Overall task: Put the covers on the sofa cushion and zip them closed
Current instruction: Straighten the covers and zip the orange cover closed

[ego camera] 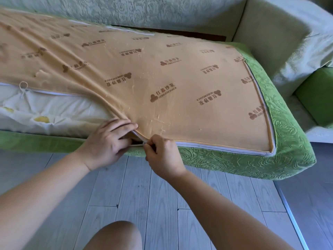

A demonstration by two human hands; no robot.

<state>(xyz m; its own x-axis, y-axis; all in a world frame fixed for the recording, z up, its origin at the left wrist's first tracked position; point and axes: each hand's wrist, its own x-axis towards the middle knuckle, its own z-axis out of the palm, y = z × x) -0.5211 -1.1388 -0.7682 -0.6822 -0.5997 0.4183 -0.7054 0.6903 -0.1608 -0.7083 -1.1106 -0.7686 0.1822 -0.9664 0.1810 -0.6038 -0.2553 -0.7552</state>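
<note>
Two hands working: left hand (106, 141) grips logo-printed tan cover fabric (162, 78), drawing the edges together, likely so the right hand (163, 154) pinching the small zipper pull (144, 143) glides.

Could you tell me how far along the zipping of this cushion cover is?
Done: the zip is closed round the right corner. In hand: the right hand pinches the pull, the left hand holds the tan flap. Remaining: the open stretch showing the white inner cushion.
</note>
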